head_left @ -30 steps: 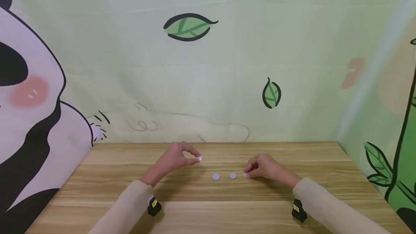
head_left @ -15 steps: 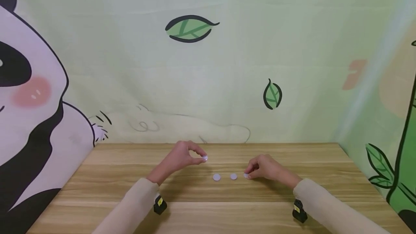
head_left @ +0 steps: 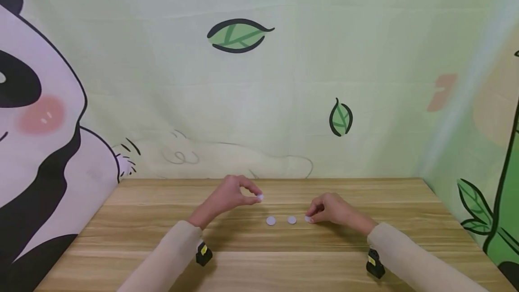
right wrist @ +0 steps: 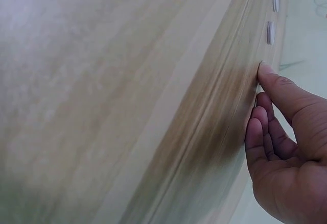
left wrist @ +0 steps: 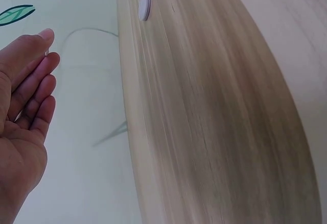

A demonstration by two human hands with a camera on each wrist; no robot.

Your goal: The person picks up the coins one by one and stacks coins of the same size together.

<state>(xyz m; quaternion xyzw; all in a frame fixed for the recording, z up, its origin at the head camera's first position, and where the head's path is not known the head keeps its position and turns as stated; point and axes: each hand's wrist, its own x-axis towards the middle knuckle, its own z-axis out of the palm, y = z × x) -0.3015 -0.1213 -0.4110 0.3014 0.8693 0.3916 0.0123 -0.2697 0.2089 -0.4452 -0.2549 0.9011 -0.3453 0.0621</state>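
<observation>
My left hand [head_left: 230,195] is above the table, pinching a small round white disc [head_left: 260,197] between thumb and index finger. In the left wrist view only a thin sliver of that disc shows at the fingertips. Two more white discs lie flat in a row, a left disc [head_left: 270,221] and a middle disc [head_left: 292,220]. At the row's right end, my right hand [head_left: 334,209] rests low at the tabletop and pinches a third disc [head_left: 308,219]. The thumb and fingers hide this one in the right wrist view.
The wooden table [head_left: 259,265] ends at a pale green cloth backdrop [head_left: 292,71] printed with leaves and a panda [head_left: 36,148]. Black wrist cameras hang below both sleeves, the left camera [head_left: 204,254] and the right camera [head_left: 375,264].
The left hand has moved to the right with its disc, now nearly above the left disc of the row. The right hand and the lying discs have stayed in place.
</observation>
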